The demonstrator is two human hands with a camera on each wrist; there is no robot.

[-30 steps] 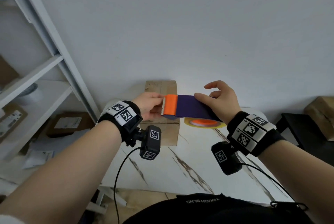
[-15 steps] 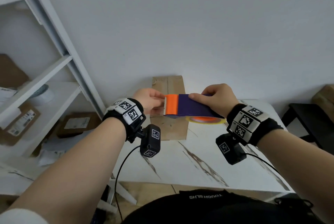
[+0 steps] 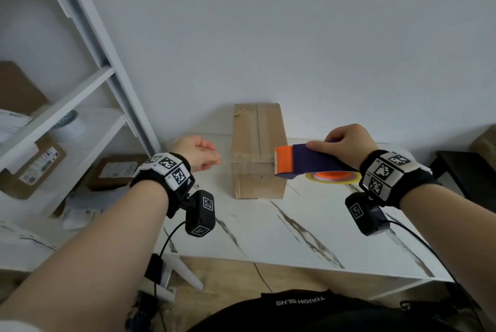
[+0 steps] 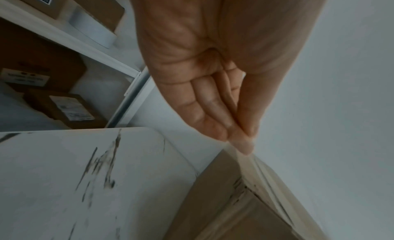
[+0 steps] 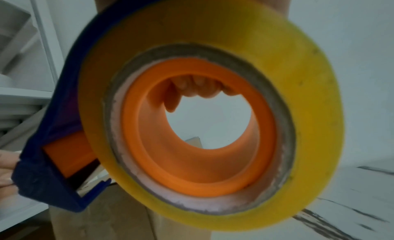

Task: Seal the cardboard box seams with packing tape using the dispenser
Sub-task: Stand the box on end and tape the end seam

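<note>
A tall brown cardboard box (image 3: 257, 144) stands on the white marble-look table (image 3: 295, 237) near the wall, with tape along its top seam. My right hand (image 3: 319, 144) grips the purple and orange tape dispenser (image 3: 303, 164), whose orange end touches the box's upper right edge. The yellow tape roll (image 3: 332, 180) hangs below it; in the right wrist view the roll (image 5: 309, 75) fills the frame and fingertips (image 5: 192, 88) show through its orange hub. My left hand (image 3: 212, 160) hovers left of the box, holding nothing. In the left wrist view its fingers (image 4: 238, 139) lie straight together near a box corner (image 4: 224, 210).
A white shelf unit (image 3: 80, 127) with labelled brown parcels (image 3: 40, 168) stands to the left. A black stand (image 3: 467, 170) and another brown box (image 3: 485, 144) sit at the right. The wall is right behind the box. Cables hang from both wrist cameras.
My left hand let go of the dispenser's orange end and drew back to the left of the box. My right hand carried the dispenser across to the box's right edge.
</note>
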